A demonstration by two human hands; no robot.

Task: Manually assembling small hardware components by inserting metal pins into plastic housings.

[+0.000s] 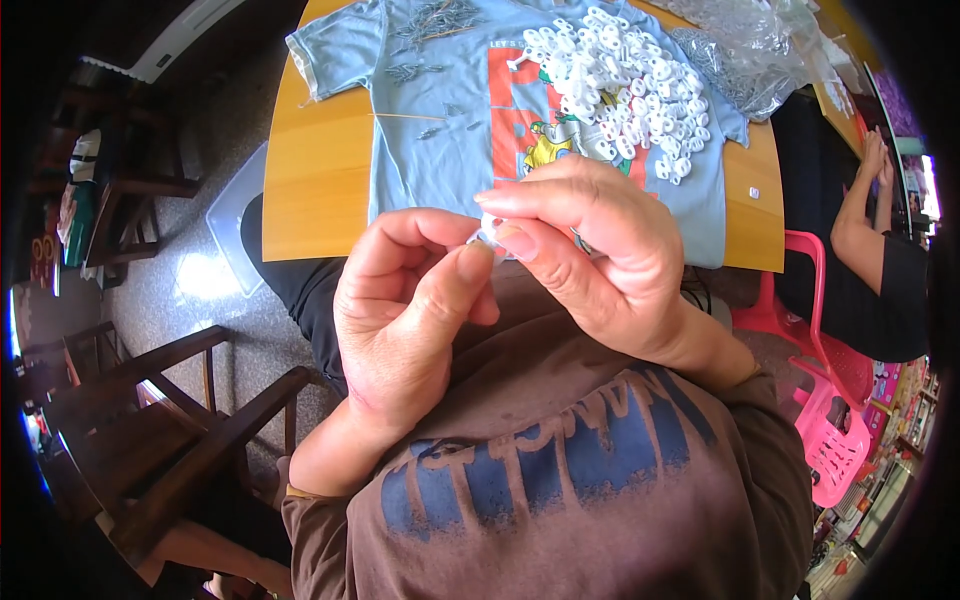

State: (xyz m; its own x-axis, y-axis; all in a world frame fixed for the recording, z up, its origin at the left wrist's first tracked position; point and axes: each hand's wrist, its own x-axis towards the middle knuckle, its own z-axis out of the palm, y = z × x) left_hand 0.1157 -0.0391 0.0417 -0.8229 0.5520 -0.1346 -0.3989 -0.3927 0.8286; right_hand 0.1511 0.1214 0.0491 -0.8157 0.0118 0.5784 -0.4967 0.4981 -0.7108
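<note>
My left hand [395, 305] and my right hand [610, 245] meet just in front of the table's near edge. Between their thumbs and index fingertips they pinch a small white plastic piece [489, 228], mostly covered by the fingers. Whether a metal part is in it too, I cannot make out. Beyond my right hand, a heap of white plastic pieces [640, 95] with oval holes lies on a light blue T-shirt [420, 175] spread over the table. Small grey metal parts [440, 22] are piled at its far left, with several loose ones nearer.
A thin wooden stick [408, 116] rests on the shirt. Clear plastic bags [745, 60] lie at the far right of the wooden table [315, 190]. Another person's arm [860, 220] and a pink chair [820, 310] are to the right. Dark wooden chairs [190, 400] stand left.
</note>
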